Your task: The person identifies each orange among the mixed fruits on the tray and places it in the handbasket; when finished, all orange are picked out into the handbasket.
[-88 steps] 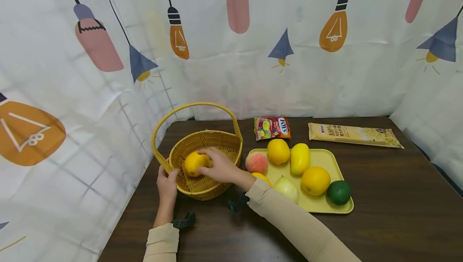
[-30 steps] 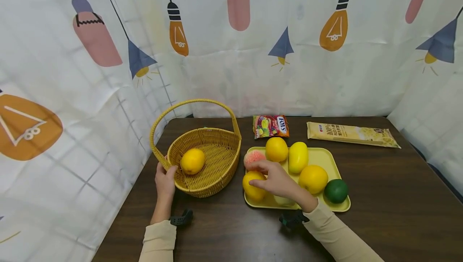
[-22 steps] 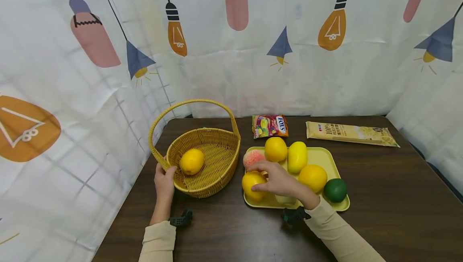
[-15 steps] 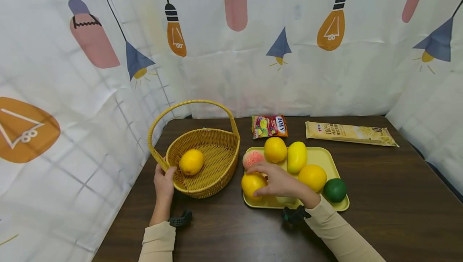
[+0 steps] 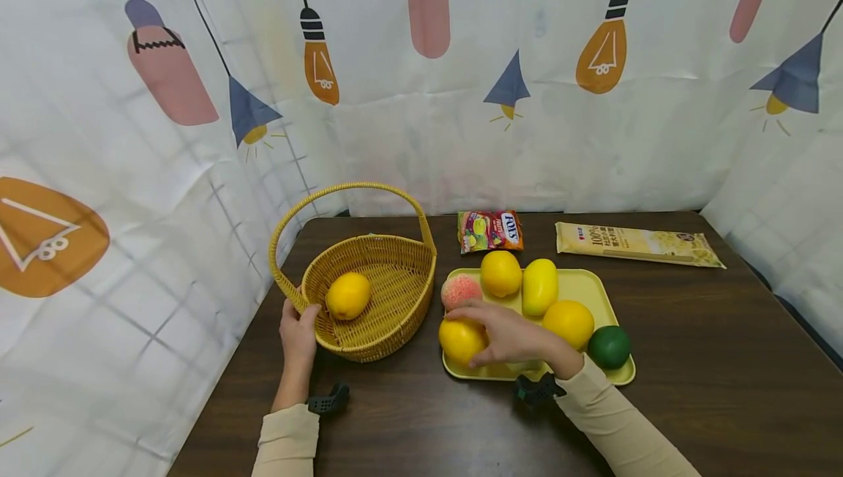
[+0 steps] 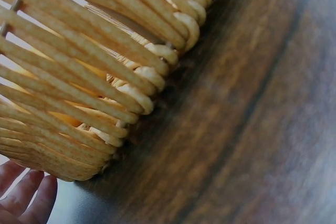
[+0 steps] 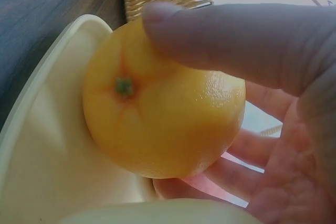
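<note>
The dark surface (image 5: 408, 426) spreads beneath both hands. On it, the wicker basket (image 5: 369, 351) stands beside the left hand (image 5: 299, 334), which grips its rim by the handle's foot; that hold should steady it. The yellow tray (image 5: 593, 287) lies under the right hand (image 5: 510, 332), whose thumb and fingers clasp an orange fruit (image 5: 457, 342) at the tray's end nearer the left hand. A sound grip probably wants thumb and fingers opposed across its widest part, pressing evenly, without nudging the peach (image 5: 461, 291) just beyond the right hand's fingers.
</note>
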A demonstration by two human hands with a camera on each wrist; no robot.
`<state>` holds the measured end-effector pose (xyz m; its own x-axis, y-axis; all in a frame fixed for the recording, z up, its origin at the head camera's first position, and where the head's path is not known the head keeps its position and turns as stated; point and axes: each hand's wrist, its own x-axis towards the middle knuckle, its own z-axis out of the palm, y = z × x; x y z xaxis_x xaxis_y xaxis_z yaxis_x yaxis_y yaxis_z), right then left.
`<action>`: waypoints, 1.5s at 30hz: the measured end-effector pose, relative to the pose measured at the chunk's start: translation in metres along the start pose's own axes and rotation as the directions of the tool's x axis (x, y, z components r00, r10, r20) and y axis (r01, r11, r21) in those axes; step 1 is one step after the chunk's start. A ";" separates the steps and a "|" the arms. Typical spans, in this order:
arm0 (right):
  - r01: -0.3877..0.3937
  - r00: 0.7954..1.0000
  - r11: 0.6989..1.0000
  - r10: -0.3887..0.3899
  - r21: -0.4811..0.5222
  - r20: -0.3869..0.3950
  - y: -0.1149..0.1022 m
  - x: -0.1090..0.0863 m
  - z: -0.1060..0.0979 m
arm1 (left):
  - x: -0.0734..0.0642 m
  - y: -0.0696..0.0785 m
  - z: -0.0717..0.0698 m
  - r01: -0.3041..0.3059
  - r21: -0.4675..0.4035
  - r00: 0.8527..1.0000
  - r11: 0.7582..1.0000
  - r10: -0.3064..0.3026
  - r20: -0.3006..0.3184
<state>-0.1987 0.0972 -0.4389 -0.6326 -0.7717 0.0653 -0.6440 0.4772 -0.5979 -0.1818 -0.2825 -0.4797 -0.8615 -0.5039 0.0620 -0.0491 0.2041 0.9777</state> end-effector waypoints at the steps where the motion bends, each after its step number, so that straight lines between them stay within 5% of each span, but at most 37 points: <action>1: 0.003 1.000 1.000 -0.003 -0.002 0.007 -0.001 0.000 0.000 | 0.000 0.000 0.000 -0.002 0.004 1.000 1.000 0.002 -0.001; 45: 0.016 1.000 0.994 -0.015 -0.111 0.009 -0.005 -0.002 0.004 | 0.000 0.000 0.000 -0.006 -0.009 1.000 1.000 0.006 -0.002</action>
<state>-0.1929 0.0944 -0.4393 -0.6190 -0.7825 0.0672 -0.6978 0.5087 -0.5043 -0.1823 -0.2824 -0.4801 -0.8610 -0.5040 0.0686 -0.0390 0.1999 0.9790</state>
